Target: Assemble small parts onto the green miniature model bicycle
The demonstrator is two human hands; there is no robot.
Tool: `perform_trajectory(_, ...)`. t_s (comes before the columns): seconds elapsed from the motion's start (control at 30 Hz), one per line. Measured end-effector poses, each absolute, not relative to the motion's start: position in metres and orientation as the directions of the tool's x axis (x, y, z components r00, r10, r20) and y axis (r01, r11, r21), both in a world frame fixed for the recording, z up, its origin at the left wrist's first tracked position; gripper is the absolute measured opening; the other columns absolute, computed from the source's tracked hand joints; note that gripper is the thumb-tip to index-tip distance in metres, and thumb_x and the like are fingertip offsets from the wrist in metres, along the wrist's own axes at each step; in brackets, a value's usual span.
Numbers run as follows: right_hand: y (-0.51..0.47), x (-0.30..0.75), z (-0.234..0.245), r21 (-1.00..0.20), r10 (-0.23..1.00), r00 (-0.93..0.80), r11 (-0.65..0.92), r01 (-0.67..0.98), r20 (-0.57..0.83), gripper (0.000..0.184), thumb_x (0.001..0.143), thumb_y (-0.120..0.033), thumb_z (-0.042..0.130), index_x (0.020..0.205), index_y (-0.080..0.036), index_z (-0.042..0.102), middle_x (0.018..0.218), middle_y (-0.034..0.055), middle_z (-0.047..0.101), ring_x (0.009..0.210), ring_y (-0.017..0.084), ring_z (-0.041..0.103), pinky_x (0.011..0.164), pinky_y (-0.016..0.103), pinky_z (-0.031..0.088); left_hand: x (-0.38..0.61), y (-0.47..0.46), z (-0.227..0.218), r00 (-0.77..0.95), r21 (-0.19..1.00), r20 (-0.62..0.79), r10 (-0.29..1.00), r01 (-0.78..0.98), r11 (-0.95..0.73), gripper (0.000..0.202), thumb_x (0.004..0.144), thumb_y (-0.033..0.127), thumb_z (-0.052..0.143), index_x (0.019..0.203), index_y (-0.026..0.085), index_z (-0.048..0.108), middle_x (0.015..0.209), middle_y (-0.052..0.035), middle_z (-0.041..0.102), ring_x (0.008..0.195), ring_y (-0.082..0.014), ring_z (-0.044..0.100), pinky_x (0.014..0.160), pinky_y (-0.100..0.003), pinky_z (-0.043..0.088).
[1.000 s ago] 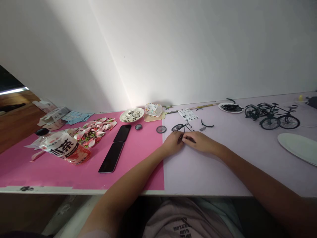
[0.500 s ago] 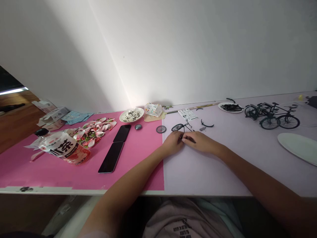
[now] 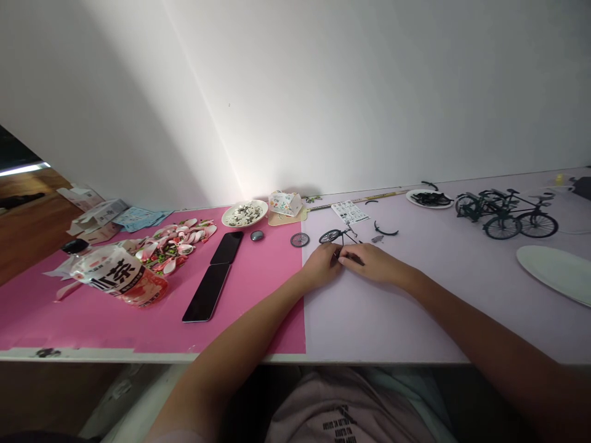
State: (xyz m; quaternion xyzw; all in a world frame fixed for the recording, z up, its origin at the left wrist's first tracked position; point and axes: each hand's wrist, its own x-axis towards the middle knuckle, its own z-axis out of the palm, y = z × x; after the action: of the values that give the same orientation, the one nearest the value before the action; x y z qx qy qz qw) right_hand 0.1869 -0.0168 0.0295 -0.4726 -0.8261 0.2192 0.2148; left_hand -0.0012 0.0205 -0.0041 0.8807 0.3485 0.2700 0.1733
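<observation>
Seen from my remote post, the left hand [image 3: 322, 266] and right hand [image 3: 375, 263] meet mid-table [image 3: 392, 326] at one model bicycle [image 3: 341, 234], nearer the back edge than the front; their fingers curl narrow, though what they pinch I cannot tell. Assembly looks partway: one wheel appears fitted, one loose wheel [image 3: 300, 240] lies apart. I count three curved strips [image 3: 386, 231] and, toward the back right corner, at least two overlapping bicycles [image 3: 502, 227], seemingly finished.
</observation>
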Motion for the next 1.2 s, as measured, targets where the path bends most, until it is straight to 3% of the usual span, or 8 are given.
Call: perform_trajectory(1.2, -0.0142, 0.1890, 0.0263, -0.563, 0.876, -0.463, 0.454, 0.690, 0.138, 0.020, 0.096, -0.036, 0.053, 0.089, -0.023, 0.067, 0.086, 0.0041, 0.073, 0.074, 0.020, 0.061, 0.067, 0.031, 0.042, -0.0008, 0.0218, -0.0054, 0.619, 0.480, 0.360, 0.698, 0.518, -0.708, 0.020, 0.084, 0.015, 0.055, 0.099, 0.017, 0.068, 0.098, -0.0095, 0.072, 0.092, -0.0234, 0.065, 0.083, -0.034, 0.052)
